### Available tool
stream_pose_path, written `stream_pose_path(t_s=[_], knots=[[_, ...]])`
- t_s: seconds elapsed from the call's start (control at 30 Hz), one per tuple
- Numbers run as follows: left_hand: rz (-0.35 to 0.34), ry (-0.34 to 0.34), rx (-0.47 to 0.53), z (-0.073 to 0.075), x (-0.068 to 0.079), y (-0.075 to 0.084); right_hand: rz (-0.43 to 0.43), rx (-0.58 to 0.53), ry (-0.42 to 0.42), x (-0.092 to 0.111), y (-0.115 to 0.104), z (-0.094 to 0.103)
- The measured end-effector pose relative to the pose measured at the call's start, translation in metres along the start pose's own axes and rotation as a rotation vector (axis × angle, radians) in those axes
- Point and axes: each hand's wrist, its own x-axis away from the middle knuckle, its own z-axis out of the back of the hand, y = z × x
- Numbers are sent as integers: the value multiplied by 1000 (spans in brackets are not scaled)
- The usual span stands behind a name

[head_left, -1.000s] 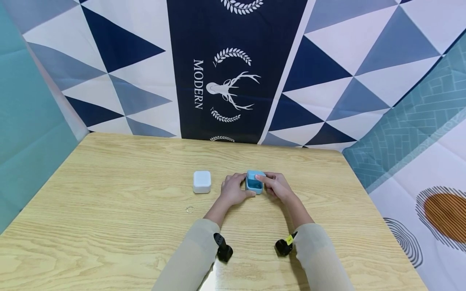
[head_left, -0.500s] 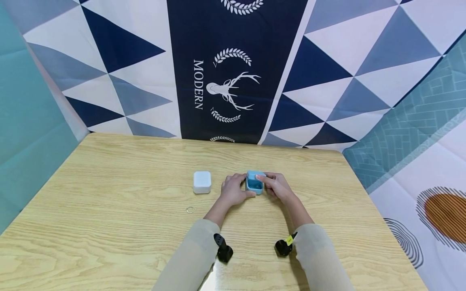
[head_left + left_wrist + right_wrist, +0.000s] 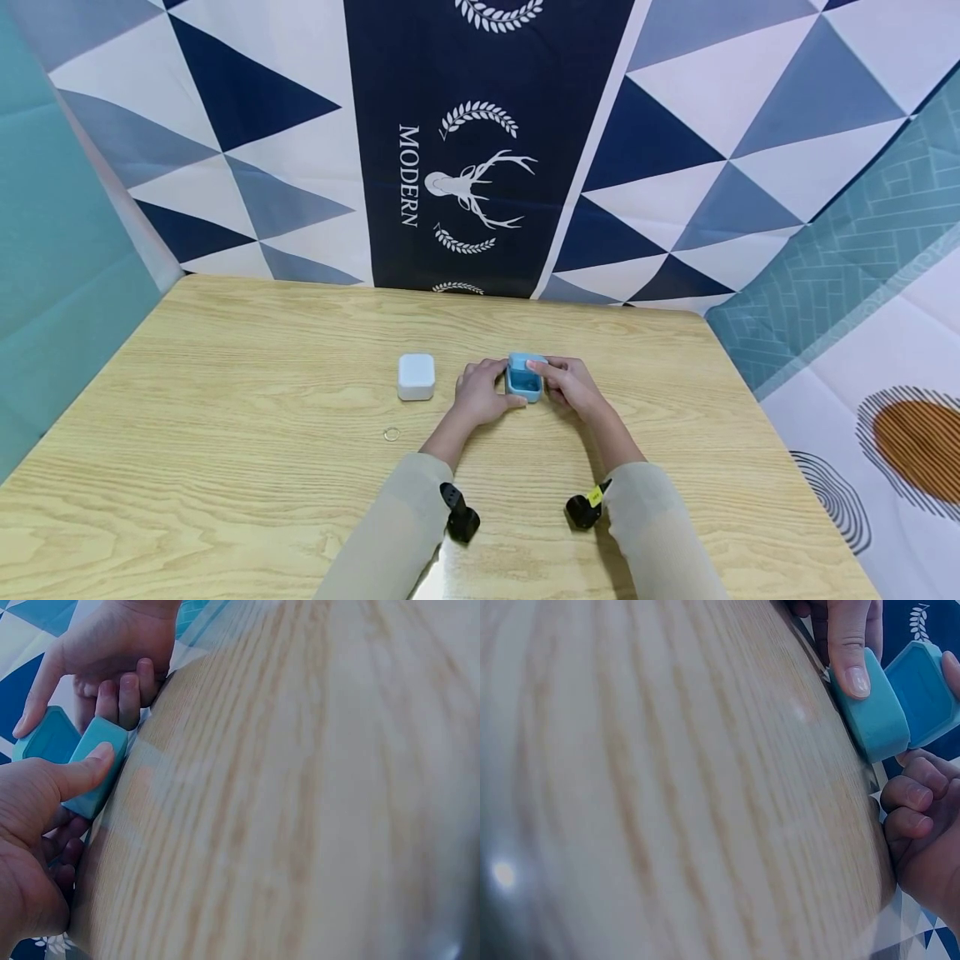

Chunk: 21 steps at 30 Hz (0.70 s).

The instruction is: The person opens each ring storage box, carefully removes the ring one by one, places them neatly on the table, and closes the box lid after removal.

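Observation:
A small light-blue box [image 3: 523,396] stands on the table with its lid [image 3: 49,736] raised at the far side. My left hand [image 3: 480,393] holds the box body from the left, its thumb along the near wall and its fingers round the side. From the right, my right hand [image 3: 572,383] pinches the lid, thumb on the inner face and index finger behind; its other fingers curl beside the box, as the right wrist view shows. In the head view the inside of the body looks darker blue, and I make out nothing lying in it.
Left of my hands stands a white rounded box [image 3: 416,377]. A thin ring [image 3: 386,434] lies nearer on the wood-grain table [image 3: 225,467]. Patterned cloth [image 3: 487,208] hangs behind the far edge. Both sleeves carry a black wrist camera [image 3: 462,523].

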Motion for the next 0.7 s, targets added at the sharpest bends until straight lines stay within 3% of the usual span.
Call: stream_pose_path(t_s=[0.7], knots=[[-11, 10, 2, 1, 2, 1, 18, -14, -4, 1, -1, -1]])
